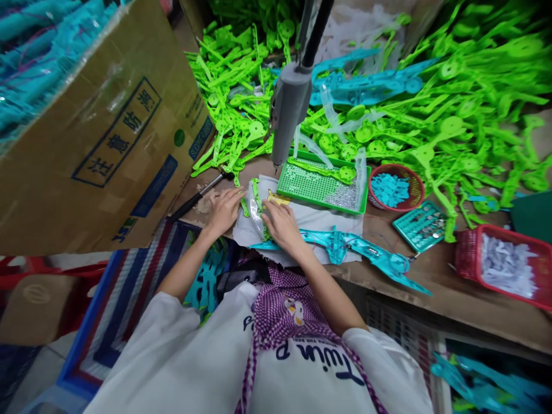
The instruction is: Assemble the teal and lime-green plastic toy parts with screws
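My left hand (226, 210) lies fairly flat at the left of a grey cloth (306, 221), fingers stretched toward a bright green plastic part (255, 190). A clear curved plastic strip (254, 215) lies along this part, between my hands. My right hand (282, 225) is closed over the right side of the green part, its fingers bent against it; the part's lower end is mostly hidden. By my right wrist lies a long translucent blue plastic assembly (336, 244), running out to the right. A grey electric screwdriver (288, 109) hangs above, tip downward, touching neither hand.
Left stands a tall cardboard box (129, 126) of blue parts, with a black-handled hammer (200, 195) beside it. A green tray (321, 184) holds small screws. Rightward are a basket of blue pieces (390, 190), a teal box (420, 226) and a red basket (470, 253). Green parts (431, 149) pile behind.
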`<state>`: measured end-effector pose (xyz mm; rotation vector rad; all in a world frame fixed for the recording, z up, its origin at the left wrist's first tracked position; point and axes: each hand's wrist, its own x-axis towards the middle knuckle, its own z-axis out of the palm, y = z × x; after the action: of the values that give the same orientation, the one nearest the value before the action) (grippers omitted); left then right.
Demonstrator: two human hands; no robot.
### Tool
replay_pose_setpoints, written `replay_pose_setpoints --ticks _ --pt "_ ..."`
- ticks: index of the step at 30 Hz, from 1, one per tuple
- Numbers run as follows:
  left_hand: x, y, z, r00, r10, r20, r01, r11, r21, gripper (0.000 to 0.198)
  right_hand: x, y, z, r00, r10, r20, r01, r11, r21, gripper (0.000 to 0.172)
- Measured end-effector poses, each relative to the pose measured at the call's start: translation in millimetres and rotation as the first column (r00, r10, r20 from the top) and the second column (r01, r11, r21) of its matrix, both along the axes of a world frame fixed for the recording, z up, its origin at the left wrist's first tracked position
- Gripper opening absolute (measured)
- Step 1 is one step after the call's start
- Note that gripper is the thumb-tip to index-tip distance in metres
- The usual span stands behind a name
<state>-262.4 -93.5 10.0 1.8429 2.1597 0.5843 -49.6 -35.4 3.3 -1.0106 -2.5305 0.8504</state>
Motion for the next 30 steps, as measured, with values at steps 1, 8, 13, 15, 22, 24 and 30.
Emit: replay_pose_setpoints --ticks 1,8,13,15,22,24,30 --pt "2.1 2.5 -0.9 1.000 0.012 0.000 -0.012 1.000 -0.002 0.040 -2.3 -0.5 0.8 1.000 0.002 0.002 -0.002 1.000 -0.002 0.048" --pt "16.0 17.2 -1.4 0.992 0.094 0.078 -0.090 0.994 -0.058 0.038 -23.6 8.1 -2.3 0.999 -0.025 0.029 0.026 0.999 -0.043 0.050" --pt "22.3 24.2 -5.4 0.987 0.091 0.132 -0.085 0.995 -0.051 0.037 -30.7 12.1 -13.4 0.999 -0.015 0.036 0.017 0.997 -0.076 0.056" --pt "23.2 25.2 -5.9 0.988 0.095 0.124 -0.089 0.994 -0.056 0.037 -29.8 13.6 -15.3 0.999 -0.006 0.038 0.009 0.997 -0.082 0.057" --pt "18.0 28.3 1.1 0.999 -0.028 0.041 0.031 0.996 -0.084 0.032 -26.5 14.0 -13.8 0.997 0.064 0.032 -0.062 0.997 -0.049 0.052" --pt "10.8 32.5 2.7 0.996 -0.071 0.044 0.075 0.992 -0.102 0.031 -27.0 12.4 -12.6 0.996 0.068 0.050 -0.067 0.997 -0.039 0.052" --pt "-10.1 43.4 2.0 0.976 -0.200 0.083 0.210 0.969 -0.129 0.031 -27.2 10.3 -9.8 0.993 0.051 0.104 -0.047 0.998 -0.036 0.052"
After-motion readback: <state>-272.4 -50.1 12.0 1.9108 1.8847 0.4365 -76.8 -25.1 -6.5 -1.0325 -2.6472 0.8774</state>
